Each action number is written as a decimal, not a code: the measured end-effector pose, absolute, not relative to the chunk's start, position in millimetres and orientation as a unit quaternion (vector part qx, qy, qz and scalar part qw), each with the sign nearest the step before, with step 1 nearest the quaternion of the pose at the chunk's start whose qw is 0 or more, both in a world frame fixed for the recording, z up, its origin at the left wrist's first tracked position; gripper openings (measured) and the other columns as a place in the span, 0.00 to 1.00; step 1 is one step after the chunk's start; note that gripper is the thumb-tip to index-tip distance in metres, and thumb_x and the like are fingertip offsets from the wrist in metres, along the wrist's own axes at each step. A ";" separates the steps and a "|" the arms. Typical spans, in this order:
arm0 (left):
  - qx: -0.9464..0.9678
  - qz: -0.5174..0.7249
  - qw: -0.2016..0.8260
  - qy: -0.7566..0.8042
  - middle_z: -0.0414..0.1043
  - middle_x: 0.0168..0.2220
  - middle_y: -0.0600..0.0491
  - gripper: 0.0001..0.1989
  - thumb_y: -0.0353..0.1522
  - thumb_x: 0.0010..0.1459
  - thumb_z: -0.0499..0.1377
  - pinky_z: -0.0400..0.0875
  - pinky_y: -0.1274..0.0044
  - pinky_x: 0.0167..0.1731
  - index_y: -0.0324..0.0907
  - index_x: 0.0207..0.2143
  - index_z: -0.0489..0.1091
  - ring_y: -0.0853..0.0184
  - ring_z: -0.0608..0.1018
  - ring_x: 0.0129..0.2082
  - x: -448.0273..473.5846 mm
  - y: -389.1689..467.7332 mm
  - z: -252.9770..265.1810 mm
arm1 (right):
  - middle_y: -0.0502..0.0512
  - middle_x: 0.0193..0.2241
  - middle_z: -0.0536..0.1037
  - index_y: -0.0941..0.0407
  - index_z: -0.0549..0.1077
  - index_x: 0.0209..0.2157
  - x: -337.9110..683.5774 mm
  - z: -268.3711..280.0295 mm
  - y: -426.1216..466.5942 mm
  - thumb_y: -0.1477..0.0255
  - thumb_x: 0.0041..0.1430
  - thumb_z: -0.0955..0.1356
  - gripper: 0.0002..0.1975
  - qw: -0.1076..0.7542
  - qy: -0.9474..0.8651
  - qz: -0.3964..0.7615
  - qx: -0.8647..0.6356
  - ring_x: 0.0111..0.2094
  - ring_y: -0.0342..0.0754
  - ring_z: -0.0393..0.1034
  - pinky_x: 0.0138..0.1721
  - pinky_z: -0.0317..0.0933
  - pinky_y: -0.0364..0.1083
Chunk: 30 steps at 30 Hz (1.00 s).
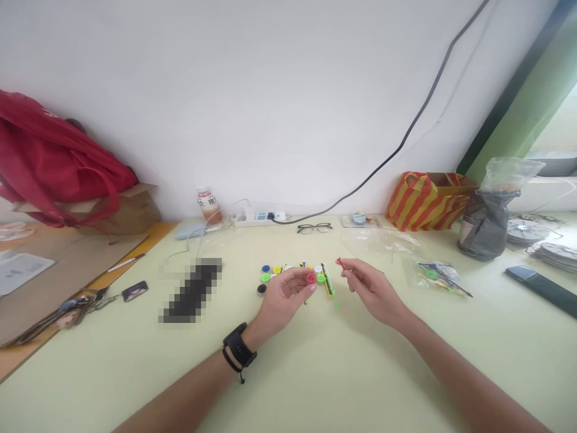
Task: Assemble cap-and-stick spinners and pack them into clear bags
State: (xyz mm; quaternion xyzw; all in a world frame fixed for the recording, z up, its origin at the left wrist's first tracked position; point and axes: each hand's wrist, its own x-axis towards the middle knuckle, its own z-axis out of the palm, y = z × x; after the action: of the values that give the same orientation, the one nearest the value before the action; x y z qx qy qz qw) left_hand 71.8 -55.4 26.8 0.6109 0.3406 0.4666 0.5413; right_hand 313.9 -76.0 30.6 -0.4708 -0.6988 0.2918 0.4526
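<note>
My two forearms [193,388] reach in over the pale green desk [293,379]. My two hands are both pinching: the right hand [372,291] grips one thin red stick [341,263], its long axis slanting, free end up and leftward; the left hand [282,297] pinches one red disc [311,277], round, ridged, face toward me. Both pieces are near the coloured discs [265,278]; one blue and one black show, others are partly hidden, total unclear.

Eyeglasses [314,227] are laid near a power strip [260,217]; a striped bag [419,201] is flanked by a grey bag [484,225] on the right.
</note>
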 end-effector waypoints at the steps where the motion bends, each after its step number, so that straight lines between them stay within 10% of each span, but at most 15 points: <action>1: 0.611 0.464 0.544 0.340 0.81 0.45 0.43 0.18 0.36 0.58 0.70 0.80 0.72 0.39 0.39 0.48 0.77 0.59 0.83 0.43 71.8 -55.8 27.9 | 0.54 0.34 0.76 0.52 0.74 0.50 313.2 32.2 -76.6 0.58 0.71 0.64 0.15 0.459 -0.687 0.316 -0.466 0.29 0.47 0.68 0.31 0.65 0.46; 8: 0.621 0.448 0.549 0.336 0.82 0.45 0.43 0.19 0.37 0.57 0.70 0.80 0.69 0.44 0.39 0.49 0.78 0.58 0.83 0.45 72.0 -60.5 36.5 | 0.57 0.36 0.77 0.54 0.81 0.32 310.2 46.2 -81.2 0.59 0.61 0.74 0.12 0.507 -0.640 0.394 -0.422 0.34 0.48 0.70 0.33 0.66 0.47; 30: 0.694 0.374 0.546 0.283 0.82 0.46 0.43 0.15 0.37 0.61 0.67 0.78 0.66 0.51 0.39 0.48 0.79 0.58 0.82 0.46 75.2 -69.0 43.3 | 0.54 0.32 0.81 0.54 0.81 0.38 293.6 40.9 -92.5 0.62 0.62 0.74 0.10 0.469 -0.606 0.547 -0.337 0.34 0.48 0.76 0.40 0.72 0.49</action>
State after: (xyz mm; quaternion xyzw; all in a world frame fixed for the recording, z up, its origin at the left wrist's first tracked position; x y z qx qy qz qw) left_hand 75.2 -69.0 43.3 0.6944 0.2834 0.3739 0.5457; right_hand 293.6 -92.5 40.9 -0.3375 -0.6060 0.5469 0.4688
